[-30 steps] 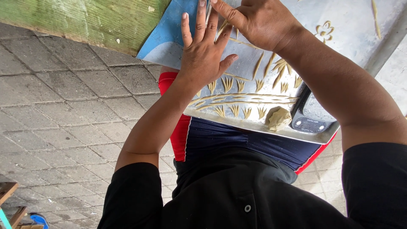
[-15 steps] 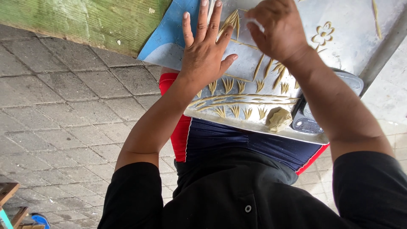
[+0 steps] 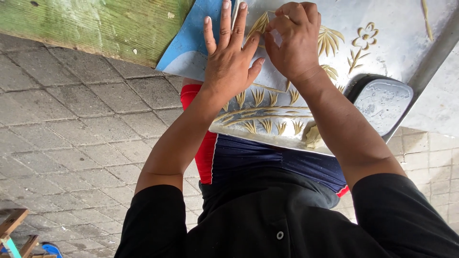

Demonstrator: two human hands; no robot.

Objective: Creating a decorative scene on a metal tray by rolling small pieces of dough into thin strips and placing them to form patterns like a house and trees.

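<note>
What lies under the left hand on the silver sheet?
The left hand lies flat on the silver sheet, beside straw-coloured leaf shapes. Whatever sits beneath the palm is covered.

You get even, soft daylight here, bright but without hard shadows. The silver sheet (image 3: 397, 28) throws a pale glare toward its upper right, washing out detail there. Your forearms cast only faint shade on it. The paving (image 3: 71, 124) is sharp; your black shirt (image 3: 267, 224) at the bottom is dark and nearly featureless. Edges bend slightly from the wide lens.
</note>
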